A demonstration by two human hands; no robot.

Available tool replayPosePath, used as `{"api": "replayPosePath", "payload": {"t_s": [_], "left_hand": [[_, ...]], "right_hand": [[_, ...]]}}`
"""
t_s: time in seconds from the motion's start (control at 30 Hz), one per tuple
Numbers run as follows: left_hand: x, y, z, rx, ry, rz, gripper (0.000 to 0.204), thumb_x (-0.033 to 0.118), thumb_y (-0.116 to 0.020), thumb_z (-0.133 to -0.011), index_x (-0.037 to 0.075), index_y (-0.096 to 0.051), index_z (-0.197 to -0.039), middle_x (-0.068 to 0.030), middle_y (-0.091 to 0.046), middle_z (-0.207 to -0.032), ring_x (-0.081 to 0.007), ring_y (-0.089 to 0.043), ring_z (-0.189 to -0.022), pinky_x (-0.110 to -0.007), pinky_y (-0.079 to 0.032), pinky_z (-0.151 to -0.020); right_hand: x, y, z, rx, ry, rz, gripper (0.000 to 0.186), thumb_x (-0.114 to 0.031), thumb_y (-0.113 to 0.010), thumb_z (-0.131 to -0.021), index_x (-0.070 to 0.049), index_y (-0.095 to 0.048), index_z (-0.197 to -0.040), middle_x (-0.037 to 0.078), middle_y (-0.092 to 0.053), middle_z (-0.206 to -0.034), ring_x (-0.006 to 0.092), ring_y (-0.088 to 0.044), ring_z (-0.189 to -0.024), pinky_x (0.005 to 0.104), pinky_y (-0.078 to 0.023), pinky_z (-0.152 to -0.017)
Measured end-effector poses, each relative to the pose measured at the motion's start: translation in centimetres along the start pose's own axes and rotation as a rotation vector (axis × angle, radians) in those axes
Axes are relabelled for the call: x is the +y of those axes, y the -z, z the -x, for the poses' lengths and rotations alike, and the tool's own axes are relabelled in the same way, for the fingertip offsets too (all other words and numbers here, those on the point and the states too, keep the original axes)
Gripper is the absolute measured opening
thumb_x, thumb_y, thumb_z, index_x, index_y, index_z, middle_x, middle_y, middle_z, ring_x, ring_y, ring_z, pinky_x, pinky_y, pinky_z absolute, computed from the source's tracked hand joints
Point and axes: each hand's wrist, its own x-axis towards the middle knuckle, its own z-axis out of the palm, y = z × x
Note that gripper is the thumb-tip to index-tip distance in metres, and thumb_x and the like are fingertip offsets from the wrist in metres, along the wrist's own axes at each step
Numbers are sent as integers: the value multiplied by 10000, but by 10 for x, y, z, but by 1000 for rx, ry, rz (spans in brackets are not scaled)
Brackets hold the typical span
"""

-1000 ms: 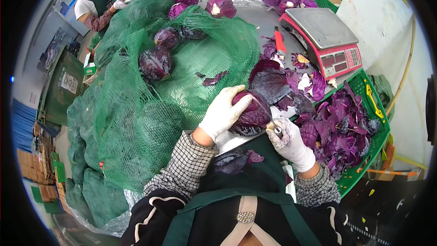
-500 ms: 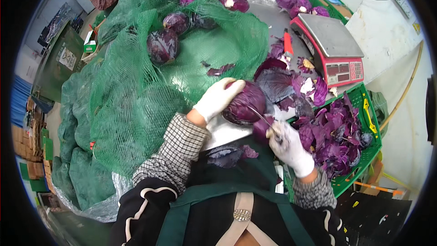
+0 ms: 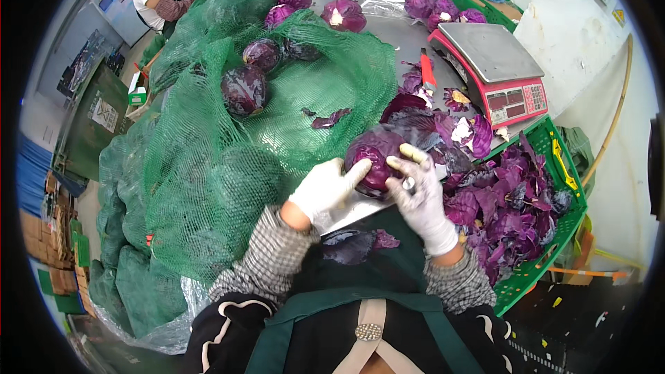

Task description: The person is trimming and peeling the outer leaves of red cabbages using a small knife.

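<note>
A red cabbage (image 3: 370, 152) with glossy purple leaves sits in front of me at the table's near edge. My left hand (image 3: 325, 192), in a white glove, is closed on its left side, the outstretched digit pressing the near face. My right hand (image 3: 424, 208), gloved too, touches the cabbage's right side with its fingertips. A knife stays tucked in that hand; only the round metal end of its handle (image 3: 409, 183) shows, and its blade is hidden. Loose dark outer leaves (image 3: 348, 246) lie on my apron just below the cabbage.
Left is a green mesh sack (image 3: 208, 187) with cabbages (image 3: 244, 90) at its opening. Right stands a green crate (image 3: 578, 213) full of cut leaves. Beyond are a red scale (image 3: 488, 73), a red-handled tool (image 3: 427, 73) and trimmed cabbages (image 3: 420, 5). Another person (image 3: 158, 0) works far left.
The knife blade, earlier at the cabbage's right side, has gone from sight. My right hand has moved up onto the cabbage; my left has slid down its near side. The cabbage has turned.
</note>
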Motion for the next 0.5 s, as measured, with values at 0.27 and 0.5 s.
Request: {"api": "replayPosePath", "payload": {"t_s": [0.27,0.5], "left_hand": [[27,-21,-4,225,-684,-542,1123,406,-867,-503,58,-326,-1424,-227,-285,-1462,-435,-279,-1343,-525,-268,-1086],[20,-15,-23,235,-695,-458,1117,407,-851,-521,67,-311,-1437,-223,-343,-1432,-424,-339,-1307,-485,-284,-1093]], "right_hand": [[11,4,-29,-68,-39,-136,140,-51,-642,-805,5,-633,-933,153,-565,-1097,293,-539,-1061,368,-443,-904],[27,12,-36,-86,-138,-57,131,-19,-614,-816,19,-592,-939,137,-596,-963,266,-603,-885,329,-490,-766]]}}
